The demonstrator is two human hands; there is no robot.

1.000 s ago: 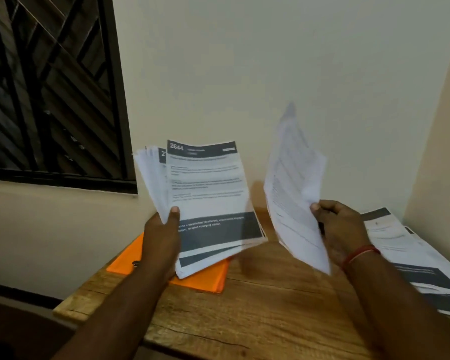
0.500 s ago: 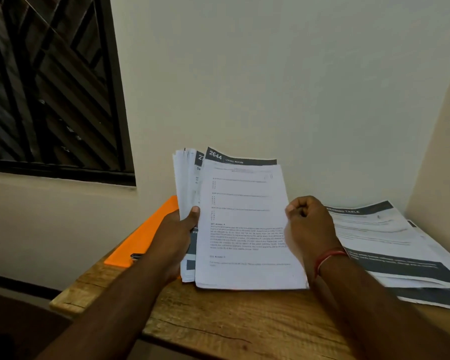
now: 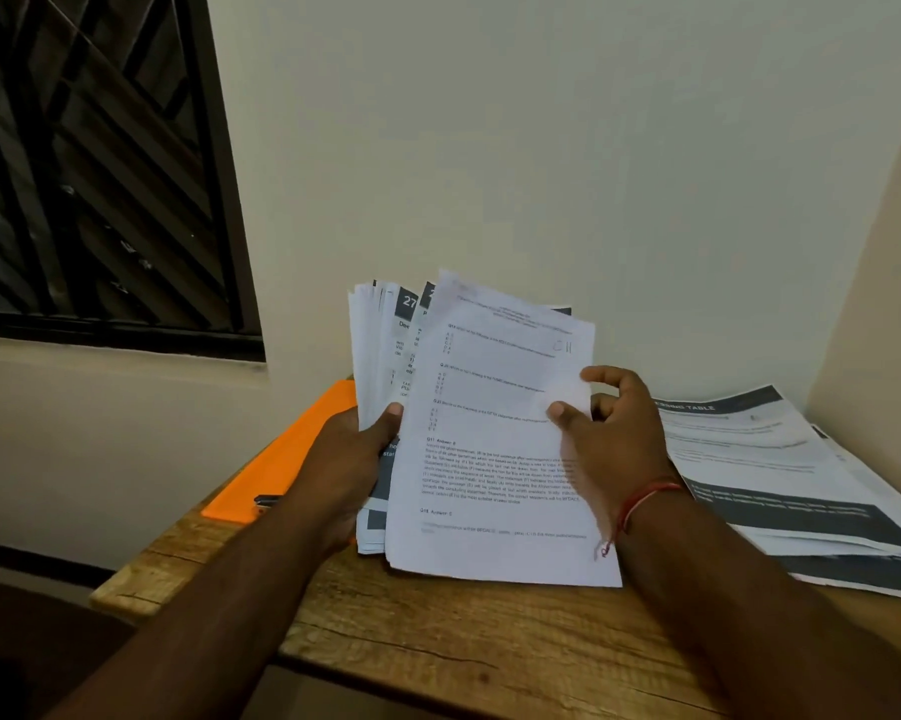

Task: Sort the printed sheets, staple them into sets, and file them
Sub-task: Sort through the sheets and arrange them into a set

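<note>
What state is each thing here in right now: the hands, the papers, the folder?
Left hand, grips the fanned stack at its left edge.
Right hand, pinches the front sheet at its right edge.
Fanned stack, held up, printed side towards the camera.
Orange folder, lying flat on the table, partly behind the stack.
Loose pile, lying flat at right, untouched.
</note>
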